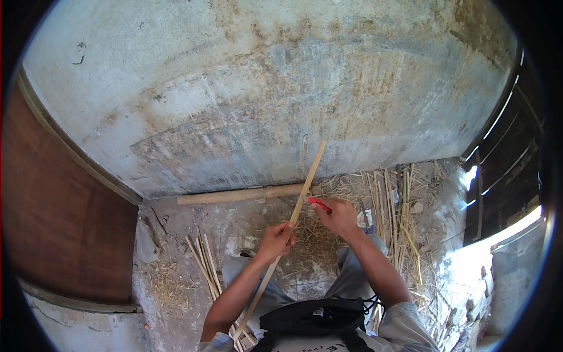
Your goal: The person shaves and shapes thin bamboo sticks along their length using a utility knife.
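My left hand (pixel 277 242) is closed around the middle of a long, pale bamboo strip (pixel 312 171). The strip slants from near my lap up toward the wall, its far end free. In my right hand (pixel 341 219) is a red-handled cutter knife (pixel 319 205), gripped with its front end close to the strip, a little above my left hand. Its blade is too small to make out, and I cannot tell whether it touches the strip.
A thick bamboo pole (pixel 229 197) lies along the foot of the stained wall (pixel 281 88). Split strips (pixel 205 258) rest on the floor at my left, and more strips (pixel 397 217) lie at my right among shavings (pixel 316 246). A brown panel (pixel 64 205) stands at the far left.
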Demonstrator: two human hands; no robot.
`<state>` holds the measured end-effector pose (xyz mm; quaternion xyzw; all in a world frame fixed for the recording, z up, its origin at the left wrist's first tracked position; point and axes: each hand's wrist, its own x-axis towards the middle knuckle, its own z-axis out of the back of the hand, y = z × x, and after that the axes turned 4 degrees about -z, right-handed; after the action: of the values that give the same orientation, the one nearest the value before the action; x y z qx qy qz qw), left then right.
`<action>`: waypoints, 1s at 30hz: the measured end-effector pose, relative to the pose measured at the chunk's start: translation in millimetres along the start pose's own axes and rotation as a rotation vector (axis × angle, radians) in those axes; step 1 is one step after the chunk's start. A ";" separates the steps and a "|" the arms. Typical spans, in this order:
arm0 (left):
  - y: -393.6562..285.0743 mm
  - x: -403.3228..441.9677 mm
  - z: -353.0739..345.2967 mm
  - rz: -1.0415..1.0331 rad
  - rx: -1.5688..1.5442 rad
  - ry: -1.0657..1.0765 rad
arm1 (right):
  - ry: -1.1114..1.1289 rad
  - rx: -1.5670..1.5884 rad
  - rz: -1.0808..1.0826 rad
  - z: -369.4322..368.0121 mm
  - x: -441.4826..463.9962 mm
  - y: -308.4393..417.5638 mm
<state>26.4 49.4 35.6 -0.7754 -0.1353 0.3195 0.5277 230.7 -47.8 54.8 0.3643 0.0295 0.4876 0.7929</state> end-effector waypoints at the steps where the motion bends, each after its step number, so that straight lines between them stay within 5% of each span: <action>1: 3.9 1.2 -1.4 0.000 0.003 0.002 | -0.002 0.004 0.004 0.0 0.3 0.4; 3: 9.8 2.7 -4.8 -0.243 0.349 -0.058 | -0.009 0.008 0.005 -0.1 0.4 0.3; 12: 19.4 2.2 -8.9 -0.397 0.537 -0.132 | -0.121 -0.014 0.060 -1.6 -0.3 1.0; 30: 10.5 -33.9 -8.0 -0.313 0.626 -0.160 | -0.180 -0.053 0.090 -1.4 1.8 -0.4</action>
<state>4.5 20.7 40.0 -0.5186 -0.1889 0.3202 0.7700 231.3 -45.7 54.0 0.3863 -0.0713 0.4888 0.7789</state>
